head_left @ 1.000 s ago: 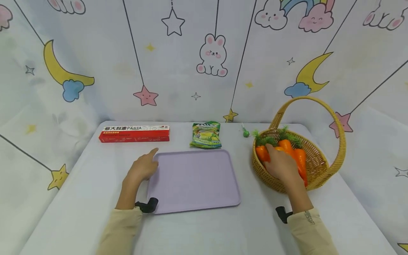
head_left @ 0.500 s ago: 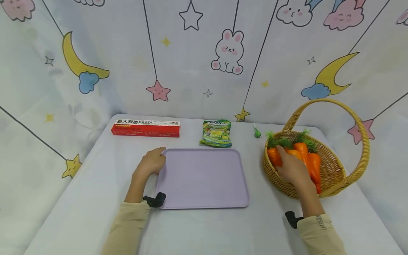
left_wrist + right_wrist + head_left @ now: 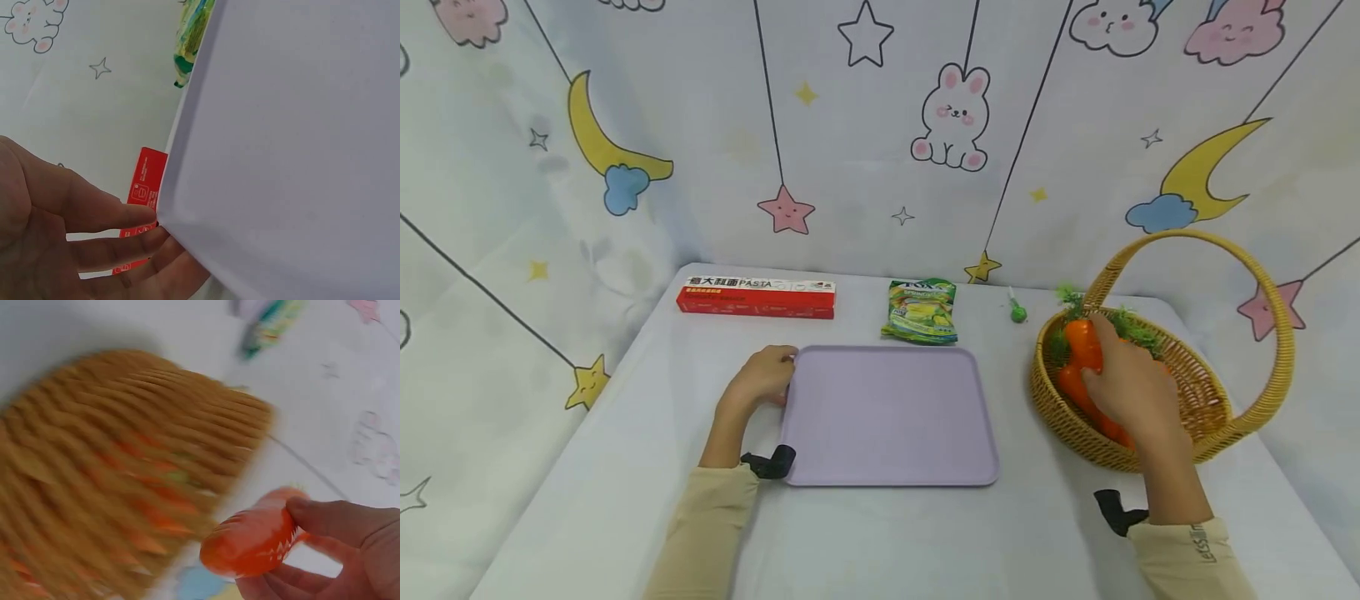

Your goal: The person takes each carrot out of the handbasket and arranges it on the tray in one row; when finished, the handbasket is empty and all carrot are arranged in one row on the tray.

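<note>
Right wrist: one carrot in fingers

I see an open lane of surface between the tray and the basket, whose tall arched handle bars the way on its right.

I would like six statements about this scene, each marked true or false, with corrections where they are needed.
1. The left hand touches the tray. True.
2. The tray is red. False: light purple.
3. The right hand holds a carrot. True.
4. The bag lies between the box and the basket. True.
5. The basket stands left of the tray. False: right of it.
6. The bag lies on the tray. False: beyond it.
</note>
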### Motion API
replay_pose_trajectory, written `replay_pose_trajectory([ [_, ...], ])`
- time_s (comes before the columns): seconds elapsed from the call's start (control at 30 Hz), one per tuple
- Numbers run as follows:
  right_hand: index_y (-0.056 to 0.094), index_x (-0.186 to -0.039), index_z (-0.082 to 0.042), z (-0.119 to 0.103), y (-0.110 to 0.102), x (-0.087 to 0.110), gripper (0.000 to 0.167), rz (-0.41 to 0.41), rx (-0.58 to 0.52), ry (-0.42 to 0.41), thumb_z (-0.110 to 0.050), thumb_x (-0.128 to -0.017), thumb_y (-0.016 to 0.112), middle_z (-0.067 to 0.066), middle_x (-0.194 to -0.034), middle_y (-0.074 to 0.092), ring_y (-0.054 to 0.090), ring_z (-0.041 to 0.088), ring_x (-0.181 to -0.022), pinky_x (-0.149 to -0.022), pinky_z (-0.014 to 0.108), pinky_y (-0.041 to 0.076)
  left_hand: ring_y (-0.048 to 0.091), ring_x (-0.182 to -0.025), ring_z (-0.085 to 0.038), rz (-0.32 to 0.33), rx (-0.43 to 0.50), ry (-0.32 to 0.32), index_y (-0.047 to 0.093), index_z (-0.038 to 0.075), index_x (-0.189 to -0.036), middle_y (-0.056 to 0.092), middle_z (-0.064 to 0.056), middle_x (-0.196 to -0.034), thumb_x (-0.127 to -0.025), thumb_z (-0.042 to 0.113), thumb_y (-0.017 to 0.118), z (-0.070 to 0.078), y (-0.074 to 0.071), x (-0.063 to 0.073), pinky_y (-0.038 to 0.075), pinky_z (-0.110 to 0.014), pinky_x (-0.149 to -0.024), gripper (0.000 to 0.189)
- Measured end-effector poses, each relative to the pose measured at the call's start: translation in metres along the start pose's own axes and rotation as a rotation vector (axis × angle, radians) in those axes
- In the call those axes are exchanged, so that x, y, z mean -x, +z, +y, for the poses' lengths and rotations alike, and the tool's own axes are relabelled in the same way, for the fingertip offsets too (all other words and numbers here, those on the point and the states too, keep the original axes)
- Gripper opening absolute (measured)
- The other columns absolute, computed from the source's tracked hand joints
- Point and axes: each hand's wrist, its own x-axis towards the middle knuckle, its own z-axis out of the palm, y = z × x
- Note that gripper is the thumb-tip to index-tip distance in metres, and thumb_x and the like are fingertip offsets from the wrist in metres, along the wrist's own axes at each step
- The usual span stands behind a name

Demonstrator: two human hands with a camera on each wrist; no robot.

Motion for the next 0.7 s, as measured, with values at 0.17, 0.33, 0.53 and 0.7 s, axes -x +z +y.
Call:
replay_pose_trajectory([
  [0.17,0.025,-0.161,-0.006,-0.038,-0.016,0.003,0.078,0.125,-0.077,-0.035,-0.015,-0.095,0.066,0.029,-0.095,0.064,0.055,0.033,-0.064,-0.049,0.038,0.042,0.059,-0.119,-0.043,-0.017,0.064,-0.019,0.044,-0.01,-0.148,0.053,-0.031,-0.142,-0.102,0.008,0.04,-0.003,-0.002,-0.003,0.061,-0.047,-0.086,0.049],
  [0.33,0.024,-0.163,-0.011,-0.083,-0.016,-0.006,0.078,0.084,-0.198,-0.067,-0.018,-0.097,0.066,0.029,-0.105,0.066,0.064,0.038,-0.078,-0.059,0.042,0.053,0.059,-0.119,-0.043,-0.026,0.111,-0.028,0.044,-0.01,-0.148,0.054,-0.031,-0.14,-0.102,0.007,0.041,-0.005,0.0,-0.004,0.062,-0.047,-0.082,0.05],
  [0.53,0.026,-0.162,-0.01,-0.12,0.001,-0.021,0.078,-0.006,-0.348,-0.122,-0.015,-0.095,0.067,0.027,-0.105,0.069,0.068,0.034,-0.081,-0.06,0.038,0.056,0.06,-0.117,-0.042,-0.023,0.126,-0.027,0.045,-0.01,-0.147,0.056,-0.031,-0.137,-0.101,0.007,0.042,-0.005,0.0,-0.003,0.063,-0.046,-0.08,0.049],
  [0.7,0.03,-0.161,-0.011,-0.147,0.022,-0.034,0.078,-0.075,-0.41,-0.11,-0.015,-0.094,0.069,0.023,-0.103,0.069,0.067,0.031,-0.081,-0.061,0.035,0.056,0.06,-0.117,-0.043,-0.014,0.124,-0.028,0.045,-0.01,-0.147,0.055,-0.031,-0.138,-0.101,0.007,0.042,-0.005,-0.003,-0.004,0.063,-0.046,-0.08,0.049],
])
